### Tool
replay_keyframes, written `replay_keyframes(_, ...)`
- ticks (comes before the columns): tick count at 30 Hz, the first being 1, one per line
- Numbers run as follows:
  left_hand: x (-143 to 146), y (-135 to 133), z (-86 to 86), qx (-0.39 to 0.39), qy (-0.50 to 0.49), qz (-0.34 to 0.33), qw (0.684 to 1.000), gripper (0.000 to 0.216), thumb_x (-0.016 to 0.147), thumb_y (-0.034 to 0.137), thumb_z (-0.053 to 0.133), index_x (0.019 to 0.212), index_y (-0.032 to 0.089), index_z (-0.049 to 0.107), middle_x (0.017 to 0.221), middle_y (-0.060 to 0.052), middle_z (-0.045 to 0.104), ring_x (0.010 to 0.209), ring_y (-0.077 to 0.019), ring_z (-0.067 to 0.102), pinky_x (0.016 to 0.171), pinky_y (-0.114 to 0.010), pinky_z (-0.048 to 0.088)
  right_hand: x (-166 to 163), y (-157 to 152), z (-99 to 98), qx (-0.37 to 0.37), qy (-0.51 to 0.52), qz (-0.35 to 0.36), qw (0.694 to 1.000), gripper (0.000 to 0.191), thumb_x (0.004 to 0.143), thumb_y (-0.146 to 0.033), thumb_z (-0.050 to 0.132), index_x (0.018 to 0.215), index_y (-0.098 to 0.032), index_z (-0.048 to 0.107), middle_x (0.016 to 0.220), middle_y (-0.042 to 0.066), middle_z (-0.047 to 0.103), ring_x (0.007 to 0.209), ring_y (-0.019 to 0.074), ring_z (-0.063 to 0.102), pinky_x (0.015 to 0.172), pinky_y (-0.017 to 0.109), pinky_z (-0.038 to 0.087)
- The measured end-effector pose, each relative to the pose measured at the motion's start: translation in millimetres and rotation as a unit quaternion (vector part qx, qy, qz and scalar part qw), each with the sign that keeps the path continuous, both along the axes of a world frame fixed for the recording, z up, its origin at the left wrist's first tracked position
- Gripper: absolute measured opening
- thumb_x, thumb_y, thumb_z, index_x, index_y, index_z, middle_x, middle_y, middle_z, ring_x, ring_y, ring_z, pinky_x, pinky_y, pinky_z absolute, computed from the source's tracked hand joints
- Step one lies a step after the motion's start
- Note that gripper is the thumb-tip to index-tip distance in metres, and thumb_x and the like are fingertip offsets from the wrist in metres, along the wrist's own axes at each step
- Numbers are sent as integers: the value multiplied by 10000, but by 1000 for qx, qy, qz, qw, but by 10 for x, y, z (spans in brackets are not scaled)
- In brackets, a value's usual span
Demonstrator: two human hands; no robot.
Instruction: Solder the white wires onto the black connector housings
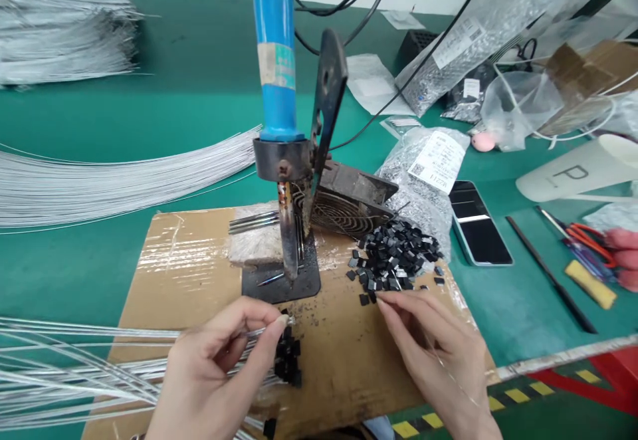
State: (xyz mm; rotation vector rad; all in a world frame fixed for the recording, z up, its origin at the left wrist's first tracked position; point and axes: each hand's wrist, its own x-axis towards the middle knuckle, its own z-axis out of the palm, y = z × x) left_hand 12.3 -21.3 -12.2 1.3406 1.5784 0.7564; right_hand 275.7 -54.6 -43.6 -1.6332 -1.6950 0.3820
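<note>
My left hand [219,367] is closed in a pinch on the ends of a bundle of thin silver wires [74,367], which runs off to the left; several small black square parts [288,360] hang at the wire ends just right of my fingers. My right hand [438,353] reaches forward, its fingertips pinched together at the near edge of a pile of small black square parts [396,257]; whether it holds one I cannot make out. A blue-handled soldering iron [276,74] stands upright in a metal stand [284,280] on the taped cardboard sheet [339,360].
More silver wires [124,177] fan across the green table at the left, with a stack [60,34] at the back left. A small fan [349,207], silver bags [433,174], a phone [478,224], a paper cup [578,171], scissors [583,237] and cables lie to the right.
</note>
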Motion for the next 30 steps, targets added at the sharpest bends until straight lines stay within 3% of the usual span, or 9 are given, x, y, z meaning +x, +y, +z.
replay_keyframes(6, 70, 11, 65, -18, 3, 1, 1000, 133, 876, 341, 710, 804, 240, 756, 672, 27, 702, 559, -120, 574, 508, -195, 417, -90, 18, -112, 2, -66, 41, 997, 123, 1000, -151, 695, 1122, -162, 708, 895, 40, 680, 693, 130, 657, 670, 270, 554)
replay_keyframes(14, 86, 11, 66, -9, -18, 15, 1000, 135, 863, 310, 724, 768, 220, 756, 653, 21, 672, 530, -114, 533, 488, -194, 413, -53, -46, -31, 25, -113, 34, 993, 100, 1000, -128, 648, 1082, -172, 685, 873, 28, 718, 686, 127, 702, 717, 263, 553)
replay_keyframes(17, 38, 16, 39, 2, -25, -12, 1000, 122, 855, 300, 751, 771, 212, 767, 664, 4, 700, 519, -123, 567, 474, -194, 453, -91, -65, -6, -10, -31, 20, 999, 121, 1012, -163, 661, 1102, -221, 717, 977, 31, 771, 800, 132, 753, 796, 225, 584)
replay_keyframes(19, 17, 20, 28, 4, -31, -22, 999, 122, 841, 301, 775, 762, 208, 774, 685, -12, 729, 533, -138, 611, 489, -200, 499, -193, -56, 34, -50, 85, -3, 995, 117, 995, -198, 702, 1069, -269, 757, 947, -2, 784, 760, 120, 747, 736, 195, 591)
replay_keyframes(24, 12, 56, 42, -22, -50, -55, 997, 107, 866, 288, 759, 793, 213, 782, 748, -33, 781, 634, -169, 701, 558, -195, 556, -512, 83, 229, -192, 351, -7, 916, 113, 939, -283, 774, 842, -265, 830, 764, -12, 726, 614, 114, 660, 581, 223, 515)
replay_keyframes(28, 6, 100, 85, -89, -93, -109, 986, 156, 917, 304, 715, 797, 217, 762, 828, -47, 797, 713, -174, 717, 638, -202, 577, -620, 202, 339, -252, 439, 34, 862, 106, 896, -300, 818, 812, -240, 845, 739, -8, 710, 609, 111, 628, 587, 237, 484)
replay_keyframes(30, 1, 108, 109, -116, -108, -115, 981, 178, 924, 320, 710, 787, 214, 753, 858, -56, 797, 735, -181, 718, 639, -207, 570, -636, 230, 337, -269, 452, 49, 849, 119, 883, -315, 837, 799, -232, 848, 730, -6, 705, 613, 111, 621, 580, 231, 476)
